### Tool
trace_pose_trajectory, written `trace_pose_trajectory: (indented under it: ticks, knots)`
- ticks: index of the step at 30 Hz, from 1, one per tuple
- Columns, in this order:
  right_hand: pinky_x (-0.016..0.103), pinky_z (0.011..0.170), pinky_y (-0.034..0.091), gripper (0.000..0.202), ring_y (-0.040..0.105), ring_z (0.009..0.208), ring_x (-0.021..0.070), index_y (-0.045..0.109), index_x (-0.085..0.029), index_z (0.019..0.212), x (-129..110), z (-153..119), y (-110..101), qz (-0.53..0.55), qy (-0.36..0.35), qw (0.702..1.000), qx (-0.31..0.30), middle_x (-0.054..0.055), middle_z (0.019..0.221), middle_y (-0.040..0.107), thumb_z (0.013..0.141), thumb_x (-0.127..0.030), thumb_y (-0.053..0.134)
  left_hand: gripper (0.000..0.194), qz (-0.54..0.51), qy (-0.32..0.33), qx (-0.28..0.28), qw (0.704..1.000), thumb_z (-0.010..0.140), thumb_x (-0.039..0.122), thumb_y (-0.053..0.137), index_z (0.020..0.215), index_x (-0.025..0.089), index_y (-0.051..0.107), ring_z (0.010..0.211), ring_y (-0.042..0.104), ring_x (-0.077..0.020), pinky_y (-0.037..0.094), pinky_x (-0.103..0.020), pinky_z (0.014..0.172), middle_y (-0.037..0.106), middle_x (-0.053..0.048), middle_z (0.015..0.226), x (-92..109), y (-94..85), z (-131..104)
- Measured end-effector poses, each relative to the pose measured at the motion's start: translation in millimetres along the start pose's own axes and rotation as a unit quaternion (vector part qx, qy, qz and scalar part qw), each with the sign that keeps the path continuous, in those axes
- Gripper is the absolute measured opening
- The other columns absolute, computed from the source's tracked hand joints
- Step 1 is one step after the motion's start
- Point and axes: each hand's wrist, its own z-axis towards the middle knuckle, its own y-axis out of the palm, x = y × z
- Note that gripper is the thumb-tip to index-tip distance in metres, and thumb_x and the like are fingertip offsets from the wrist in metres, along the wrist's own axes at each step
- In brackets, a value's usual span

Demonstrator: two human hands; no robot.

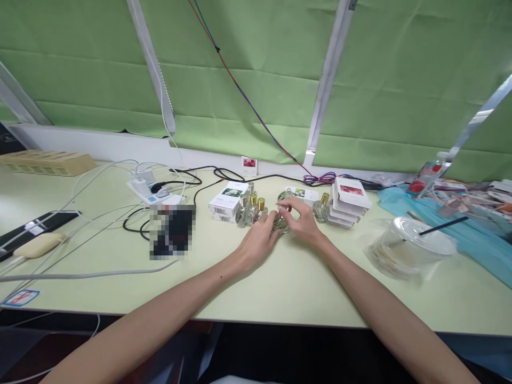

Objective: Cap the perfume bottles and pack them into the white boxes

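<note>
A patterned glass perfume bottle (pixel 281 226) stands on the table between my hands. My left hand (pixel 259 240) is closed round its left side. Above it my right hand (pixel 303 220) pinches at the bottle's top, and the fingers hide most of the neck. Just left are several similar glass bottles (pixel 250 215) with gold or silver caps, beside flat white boxes (pixel 229 198) with a flower picture. Behind my right hand lies another white box (pixel 302 196). To the right, one gold-capped bottle (pixel 320 209) leans by a stack of white boxes (pixel 349 201).
A clear lidded tub (pixel 416 240) with a black straw stands right, near a blue cloth (pixel 472 234). At left are a power strip (pixel 154 193), tangled cables, a phone (pixel 36 229) and a blurred-out dark item (pixel 173 232). A small card (pixel 249 166) leans on the back ledge.
</note>
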Motion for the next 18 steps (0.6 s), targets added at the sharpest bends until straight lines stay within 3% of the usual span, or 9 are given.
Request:
trace_pose_trajectory:
  ticks: [6, 18]
  knots:
    - [0.039, 0.076, 0.05, 0.014, 0.059, 0.076, 0.0192, 0.069, -0.021, 0.103, 1.7, 0.7, 1.1, -0.009, -0.011, 1.0, 0.002, 0.005, 0.086, 0.071, 0.1, -0.029, 0.058, 0.035, -0.006, 0.006, 0.014, 1.0, 0.098, 0.024, 0.051, 0.132, 0.021, 0.046, 0.106, 0.065, -0.0289, 0.052, -0.042, 0.089, 0.065, -0.011, 0.117, -1.3, 1.7, 0.5]
    - [0.036, 0.071, 0.049, 0.007, 0.058, 0.075, 0.0186, 0.066, -0.021, 0.099, 0.8, 1.8, 1.6, -0.018, -0.011, 1.0, 0.003, 0.005, 0.085, 0.069, 0.096, -0.025, 0.062, 0.03, 0.03, -0.009, 0.018, 0.999, 0.098, 0.026, 0.052, 0.127, 0.02, 0.049, 0.104, 0.065, -0.0303, 0.052, -0.041, 0.082, 0.066, -0.012, 0.116, 0.9, 0.1, 0.5]
